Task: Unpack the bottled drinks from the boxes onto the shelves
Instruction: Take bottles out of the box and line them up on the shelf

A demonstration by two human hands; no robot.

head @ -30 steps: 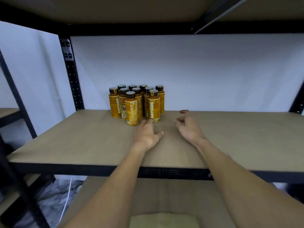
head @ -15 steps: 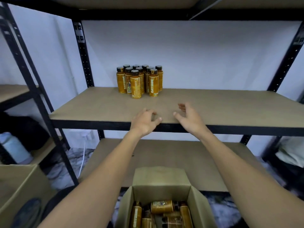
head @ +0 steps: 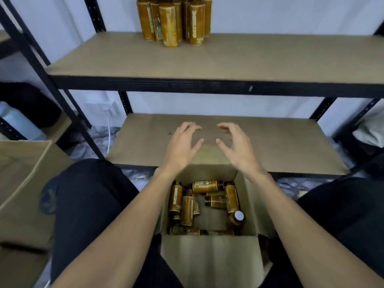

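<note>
Above the open brown cardboard box (head: 207, 256) — left hand (head: 182, 144) and right hand (head: 236, 146), fingers loosely spread, gripping nothing. Inside, jumbled amber bottles (head: 187, 206); another upright cluster (head: 172, 19) on the tan upper shelf board (head: 228, 57) — at its back.

The left forearm (head: 128, 225) rises from the bottom left of the frame and the right forearm (head: 291, 215) from the bottom right, both bare, converging toward the middle. The left hand (head: 182, 146) and right hand (head: 235, 147) hang side by side at centre, apart, palms down, fingers spread and gently curved, holding nothing. The left knee (head: 89, 200) and right knee (head: 349, 215), in dark trousers, flank the arms.
</note>
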